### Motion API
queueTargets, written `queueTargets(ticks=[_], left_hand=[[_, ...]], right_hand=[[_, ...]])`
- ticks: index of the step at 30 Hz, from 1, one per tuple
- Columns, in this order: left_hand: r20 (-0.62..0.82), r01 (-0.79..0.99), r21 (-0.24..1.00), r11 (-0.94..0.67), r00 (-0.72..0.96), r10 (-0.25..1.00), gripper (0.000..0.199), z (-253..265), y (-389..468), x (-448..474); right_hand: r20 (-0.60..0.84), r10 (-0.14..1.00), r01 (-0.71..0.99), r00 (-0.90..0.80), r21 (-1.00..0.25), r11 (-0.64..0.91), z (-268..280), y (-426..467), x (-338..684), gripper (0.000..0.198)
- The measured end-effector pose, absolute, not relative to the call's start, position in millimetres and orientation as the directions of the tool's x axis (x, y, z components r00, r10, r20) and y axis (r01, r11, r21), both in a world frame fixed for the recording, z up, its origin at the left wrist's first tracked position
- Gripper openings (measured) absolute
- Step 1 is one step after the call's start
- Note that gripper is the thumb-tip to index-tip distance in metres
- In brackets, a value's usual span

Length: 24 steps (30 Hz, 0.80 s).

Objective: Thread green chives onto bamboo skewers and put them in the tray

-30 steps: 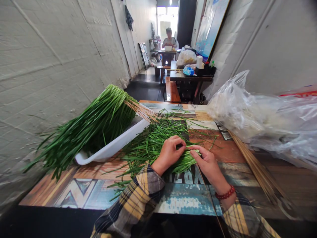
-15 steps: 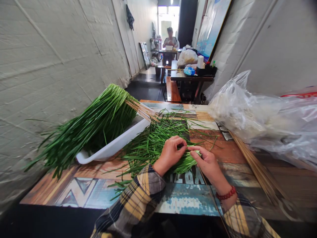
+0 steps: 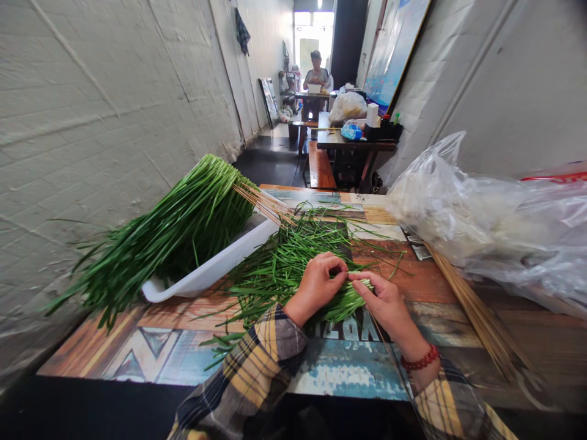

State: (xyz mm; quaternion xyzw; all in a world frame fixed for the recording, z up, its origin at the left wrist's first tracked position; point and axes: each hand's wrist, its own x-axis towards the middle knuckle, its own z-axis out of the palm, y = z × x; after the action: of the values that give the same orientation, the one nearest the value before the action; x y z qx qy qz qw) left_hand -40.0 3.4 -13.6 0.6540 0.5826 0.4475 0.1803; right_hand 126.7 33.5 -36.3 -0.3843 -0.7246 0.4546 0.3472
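Observation:
My left hand [image 3: 318,282] is closed in a pinch on garlic chives, its fingertips meeting those of my right hand [image 3: 383,302]. My right hand pinches the pale ends of a row of garlic chives [image 3: 351,300]. From under it a thin bamboo skewer [image 3: 393,348] slants down past the table's front edge; where its tip sits is hidden. Loose garlic chives [image 3: 279,256] spread over the table beneath and beyond my left hand. To the left, a thick stack of chives [image 3: 183,214] threaded on skewers [image 3: 266,205] rests in a white tray [image 3: 211,269].
Several loose skewers [image 3: 472,315] lie on the right side of the patterned table [image 3: 348,366]. Behind them bulges a clear plastic bag [image 3: 495,226]. Walls flank both sides. Farther off stand a bench [image 3: 321,165], a loaded table [image 3: 342,142] and a seated person [image 3: 316,76].

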Motion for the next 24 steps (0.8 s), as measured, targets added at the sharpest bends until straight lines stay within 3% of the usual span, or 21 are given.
queueTargets(ticks=[24], left_hand=[[0.331, 0.519, 0.821, -0.237, -0.093, 0.939, 0.009, -14.1, 2.7, -36.3]], right_hand=[[0.168, 0.874, 0.253, -0.456, -0.917, 0.308, -41.5, 35.6, 126.7, 0.029]])
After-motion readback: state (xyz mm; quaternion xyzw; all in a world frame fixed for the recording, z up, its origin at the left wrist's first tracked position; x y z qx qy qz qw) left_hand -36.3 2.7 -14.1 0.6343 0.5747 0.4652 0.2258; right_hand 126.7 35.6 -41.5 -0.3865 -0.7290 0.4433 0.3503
